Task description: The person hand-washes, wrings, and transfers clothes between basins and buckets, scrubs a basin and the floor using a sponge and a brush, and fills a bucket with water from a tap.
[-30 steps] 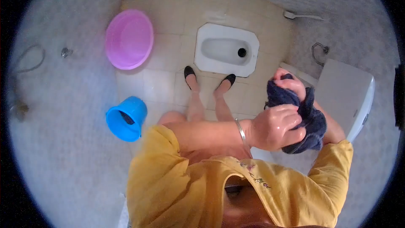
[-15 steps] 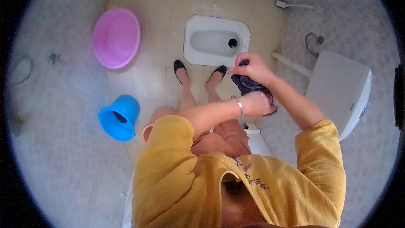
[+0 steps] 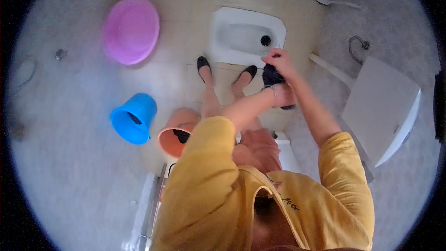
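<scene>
A dark, bunched cloth [image 3: 272, 75] stretches between my two hands, off to the right of my feet and near the squat toilet. My right hand [image 3: 282, 64] grips its upper end with curled fingers. Lower down, my left hand [image 3: 284, 96], with a silver bracelet at the wrist, is closed round the other end. A bit of the dark fabric sticks out beneath the left hand. The exact kind of garment or cloth cannot be made out.
The white squat toilet [image 3: 246, 55] lies ahead. Left are a pink basin [image 3: 131, 30], a blue bucket [image 3: 145, 107] and an orange bucket [image 3: 173, 142], both buckets with something dark inside. A white cistern [image 3: 381, 107] and a brush [image 3: 339, 3] are on the right.
My hands have come slightly closer together, and the cloth between them looks more tightly bunched. The view has shifted, and more of the orange bucket shows.
</scene>
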Demonstrator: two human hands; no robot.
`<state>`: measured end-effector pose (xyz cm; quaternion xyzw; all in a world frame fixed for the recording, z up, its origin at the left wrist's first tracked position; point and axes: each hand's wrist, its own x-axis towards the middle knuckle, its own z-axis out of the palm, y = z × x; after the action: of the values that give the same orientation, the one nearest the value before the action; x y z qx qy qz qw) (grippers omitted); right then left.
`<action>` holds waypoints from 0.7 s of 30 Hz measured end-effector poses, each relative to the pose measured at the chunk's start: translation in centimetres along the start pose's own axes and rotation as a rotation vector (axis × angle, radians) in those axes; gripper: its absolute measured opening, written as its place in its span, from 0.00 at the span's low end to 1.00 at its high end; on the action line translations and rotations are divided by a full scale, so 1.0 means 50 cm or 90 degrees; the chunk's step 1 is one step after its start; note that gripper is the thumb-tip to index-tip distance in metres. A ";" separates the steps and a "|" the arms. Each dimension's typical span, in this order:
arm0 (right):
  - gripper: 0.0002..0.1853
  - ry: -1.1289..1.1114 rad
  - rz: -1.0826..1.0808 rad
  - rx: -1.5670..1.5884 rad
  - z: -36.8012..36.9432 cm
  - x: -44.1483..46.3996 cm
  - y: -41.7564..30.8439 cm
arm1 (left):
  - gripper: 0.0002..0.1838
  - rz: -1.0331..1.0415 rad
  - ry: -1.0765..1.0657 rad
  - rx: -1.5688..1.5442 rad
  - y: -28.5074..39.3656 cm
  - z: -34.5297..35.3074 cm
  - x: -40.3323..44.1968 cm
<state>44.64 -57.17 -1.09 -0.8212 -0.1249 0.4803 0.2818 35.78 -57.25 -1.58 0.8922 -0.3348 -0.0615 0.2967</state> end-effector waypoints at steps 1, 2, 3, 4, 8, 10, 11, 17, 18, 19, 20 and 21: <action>0.15 -0.085 -0.015 0.047 -0.021 0.012 0.020 | 0.16 -0.037 -0.208 -0.123 0.006 -0.103 -0.031; 0.15 -0.089 -0.019 0.053 -0.046 0.007 0.016 | 0.16 -0.042 -0.214 -0.121 -0.001 -0.105 -0.055; 0.18 -0.160 0.002 0.201 -0.079 -0.026 -0.007 | 0.16 0.006 -0.027 -0.102 0.006 -0.110 -0.074; 0.21 -0.228 0.023 0.349 -0.108 -0.051 -0.020 | 0.17 0.055 0.161 -0.080 0.012 -0.116 -0.090; 0.33 -0.389 -0.012 0.386 -0.178 -0.108 -0.020 | 0.19 -0.090 0.408 -0.182 0.051 -0.220 -0.112; 0.33 -0.341 0.155 0.495 -0.184 -0.148 -0.038 | 0.20 -0.669 0.662 -0.435 0.082 -0.250 -0.115; 0.33 -0.342 0.147 0.497 -0.189 -0.156 -0.035 | 0.23 -0.653 0.835 -0.552 0.077 -0.260 -0.107; 0.45 -0.463 -0.032 0.567 -0.163 -0.181 -0.043 | 0.20 -0.576 1.224 -0.871 0.020 -0.310 -0.138; 0.45 -0.455 -0.047 0.548 -0.154 -0.180 -0.035 | 0.15 -0.586 1.297 -0.909 0.011 -0.310 -0.143; 0.46 -0.394 -0.016 0.599 -0.136 -0.192 -0.051 | 0.11 -0.592 1.371 -0.947 0.001 -0.309 -0.147; 0.46 -0.396 -0.018 0.596 -0.113 -0.193 -0.076 | 0.11 -0.589 1.376 -0.945 -0.009 -0.297 -0.155; 0.45 -0.266 -0.020 0.570 -0.088 -0.196 -0.104 | 0.10 -0.585 1.372 -1.011 -0.020 -0.273 -0.166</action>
<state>43.78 -59.14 10.63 -0.5034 0.0277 0.6371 0.5831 34.15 -44.72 8.26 0.1276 0.4917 0.3810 0.7725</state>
